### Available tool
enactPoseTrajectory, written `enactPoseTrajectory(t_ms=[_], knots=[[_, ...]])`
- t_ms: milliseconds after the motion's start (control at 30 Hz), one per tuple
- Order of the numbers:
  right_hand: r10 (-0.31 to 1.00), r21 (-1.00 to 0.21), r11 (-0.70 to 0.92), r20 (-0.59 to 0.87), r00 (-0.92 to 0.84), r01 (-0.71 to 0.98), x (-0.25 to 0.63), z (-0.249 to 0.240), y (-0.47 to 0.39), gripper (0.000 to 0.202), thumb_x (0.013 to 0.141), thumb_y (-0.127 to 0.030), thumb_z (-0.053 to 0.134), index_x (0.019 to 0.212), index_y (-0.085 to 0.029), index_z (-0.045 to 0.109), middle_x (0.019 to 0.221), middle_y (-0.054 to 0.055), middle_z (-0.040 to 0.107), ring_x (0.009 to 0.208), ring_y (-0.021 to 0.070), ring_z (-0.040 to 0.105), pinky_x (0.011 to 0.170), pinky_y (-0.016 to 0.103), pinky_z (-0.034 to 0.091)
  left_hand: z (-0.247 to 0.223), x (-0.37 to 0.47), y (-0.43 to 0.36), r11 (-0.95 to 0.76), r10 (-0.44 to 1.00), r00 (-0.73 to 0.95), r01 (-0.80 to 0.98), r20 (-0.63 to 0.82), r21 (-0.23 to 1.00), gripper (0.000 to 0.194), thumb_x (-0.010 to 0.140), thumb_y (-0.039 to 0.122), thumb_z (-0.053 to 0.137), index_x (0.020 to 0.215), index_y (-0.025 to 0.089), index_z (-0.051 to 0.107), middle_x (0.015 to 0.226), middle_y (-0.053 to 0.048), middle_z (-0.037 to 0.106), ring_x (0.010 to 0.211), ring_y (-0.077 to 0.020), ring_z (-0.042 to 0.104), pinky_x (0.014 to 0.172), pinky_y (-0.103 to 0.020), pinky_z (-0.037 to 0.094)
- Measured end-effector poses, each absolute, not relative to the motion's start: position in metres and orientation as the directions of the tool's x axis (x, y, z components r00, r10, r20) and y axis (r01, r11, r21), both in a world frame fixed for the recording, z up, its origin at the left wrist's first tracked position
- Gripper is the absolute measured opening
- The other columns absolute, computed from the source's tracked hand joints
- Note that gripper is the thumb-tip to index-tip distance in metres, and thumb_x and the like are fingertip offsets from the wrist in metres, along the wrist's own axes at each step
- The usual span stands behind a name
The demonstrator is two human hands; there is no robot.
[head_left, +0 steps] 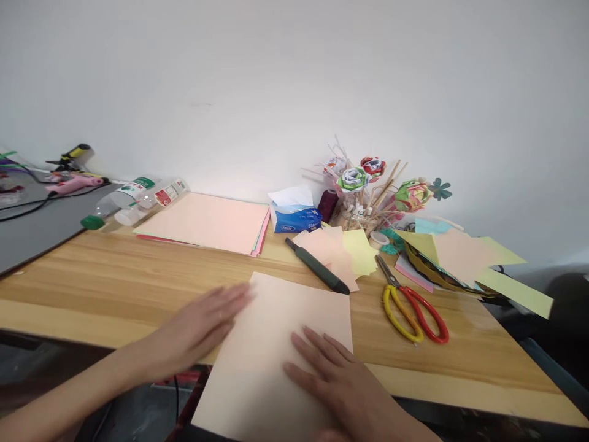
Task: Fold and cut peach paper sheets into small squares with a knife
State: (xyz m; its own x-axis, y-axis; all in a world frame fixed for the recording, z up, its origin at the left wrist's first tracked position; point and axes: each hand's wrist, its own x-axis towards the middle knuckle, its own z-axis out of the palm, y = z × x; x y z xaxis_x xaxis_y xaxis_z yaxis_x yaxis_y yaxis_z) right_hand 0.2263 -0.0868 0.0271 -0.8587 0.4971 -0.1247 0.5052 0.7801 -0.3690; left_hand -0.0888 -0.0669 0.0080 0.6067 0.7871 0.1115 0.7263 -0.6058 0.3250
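A pale sheet of paper (271, 344) lies at the table's front edge, its near end reaching past that edge. My right hand (331, 368) rests flat on the sheet's right half with fingers spread. At the sheet's left edge is my left hand (207, 322), fingers stretched out and slightly blurred, the tips at the paper's upper left side. Just beyond the sheet's far right corner lies a dark green utility knife (319, 267). To the right are scissors (409, 301) with one yellow and one red handle loop.
Behind are a stack of coloured paper (207, 222), a blue tissue pack (295, 212) and paper flowers (354, 178) with sticks. Paper scraps (338, 248) lie beyond the knife; a basket (427, 264) heaped with scraps stands right. Plastic bottles (122, 199) and a pink glue gun (76, 184) are left.
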Motion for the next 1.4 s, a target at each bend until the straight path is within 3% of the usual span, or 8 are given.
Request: enactPoseTrajectory(t_ms=[200, 300, 467, 633, 867, 1100, 1300, 1400], knots=[[0.55, -0.537, 0.698, -0.021, -0.835, 0.473, 0.218, 0.042, -0.082, 0.043, 0.097, -0.031, 0.032, 0.137, -0.021, 0.043, 0.142, 0.008, 0.041, 0.135, 0.0163, 0.028, 0.109, 0.038, 0.027, 0.015, -0.106, -0.098, -0.68, 0.675, 0.736, 0.647, -0.05, 0.345, 0.083, 0.071, 0.002, 0.046, 0.142, 0.039, 0.026, 0.15, 0.003, 0.023, 0.136, -0.0237, 0.026, 0.11, -0.051, 0.021], [0.613, -0.624, 0.643, 0.072, -0.787, 0.444, 0.233, 0.039, -0.083, 0.039, 0.094, -0.018, 0.031, 0.127, -0.024, 0.051, 0.132, 0.005, 0.054, 0.126, 0.0122, 0.043, 0.104, 0.032, 0.038, 0.0, -0.117, -0.099, -0.682, 0.698, 0.716, 0.666, -0.002, 0.303, 0.068, 0.082, 0.009, 0.045, 0.14, 0.041, 0.03, 0.148, 0.004, 0.029, 0.134, -0.0223, 0.033, 0.109, -0.048, 0.027], [0.68, -0.586, 0.612, 0.046, -0.732, 0.531, 0.262, 0.032, -0.097, 0.043, 0.086, -0.008, 0.036, 0.122, -0.024, 0.054, 0.134, 0.006, 0.052, 0.128, 0.0146, 0.041, 0.103, 0.036, 0.04, -0.016, -0.116, -0.105, -0.597, 0.797, 0.569, 0.695, 0.201, 0.402, 0.039, 0.092, 0.022, 0.04, 0.124, 0.038, 0.054, 0.136, 0.003, 0.049, 0.125, -0.02, 0.047, 0.108, -0.042, 0.031], [0.784, -0.579, 0.529, 0.052, -0.619, 0.621, 0.257, 0.027, -0.109, 0.041, 0.082, -0.022, 0.055, 0.123, -0.022, 0.055, 0.13, 0.007, 0.056, 0.122, 0.0198, 0.049, 0.1, 0.036, 0.041, -0.001, -0.092, -0.109, -0.446, 0.895, 0.34, 0.65, 0.289, 0.615, 0.024, 0.089, 0.033, 0.05, 0.084, 0.027, 0.072, 0.105, -0.001, 0.071, 0.102, -0.0217, 0.064, 0.092, -0.031, 0.048], [0.999, -0.714, 0.021, 0.048, 0.02, 0.7, 0.219, 0.005, -0.106, 0.039, 0.088, -0.051, 0.042, 0.093, -0.021, 0.065, 0.087, 0.005, 0.072, 0.078, 0.0207, 0.067, 0.066, 0.027, 0.051, 0.0, -0.07, -0.109, -0.034, 0.997, -0.037, 0.589, 0.068, 0.807, 0.038, 0.082, 0.052, 0.051, 0.073, 0.02, 0.069, 0.074, -0.002, 0.07, 0.07, -0.0193, 0.066, 0.061, -0.022, 0.051], [0.967, -0.541, -0.183, 0.051, 0.249, 0.821, 0.195, -0.003, -0.099, 0.06, 0.088, -0.053, 0.035, 0.137, -0.018, 0.039, 0.077, 0.005, 0.071, 0.057, 0.0226, 0.066, 0.051, 0.03, 0.049, -0.005, -0.059, -0.099, 0.192, 0.971, -0.239, 0.763, -0.007, 0.617, 0.056, 0.081, 0.055, 0.045, 0.126, 0.022, 0.046, 0.07, 0.003, 0.069, 0.054, -0.0173, 0.064, 0.051, -0.024, 0.045], [0.964, -0.434, -0.011, 0.234, 0.124, 0.901, 0.201, -0.01, -0.094, 0.042, 0.09, -0.049, 0.038, 0.113, -0.018, 0.055, 0.088, 0.006, 0.07, 0.063, 0.0191, 0.068, 0.05, 0.025, 0.05, -0.009, -0.063, -0.096, 0.047, 0.988, -0.111, 0.873, 0.105, 0.486, 0.036, 0.084, 0.051, 0.045, 0.104, 0.025, 0.061, 0.055, 0.007, 0.062, 0.046, -0.0141, 0.062, 0.043, -0.019, 0.043], [0.946, -0.359, 0.146, 0.323, -0.024, 0.922, 0.204, -0.015, -0.093, 0.033, 0.093, -0.043, 0.036, 0.098, -0.022, 0.061, 0.089, 0.005, 0.069, 0.073, 0.0165, 0.068, 0.056, 0.022, 0.052, -0.014, -0.069, -0.098, -0.117, 0.975, 0.01, 0.872, 0.222, 0.475, 0.026, 0.086, 0.046, 0.048, 0.093, 0.027, 0.065, 0.075, 0.005, 0.07, 0.059, -0.0122, 0.068, 0.049, -0.015, 0.048]])
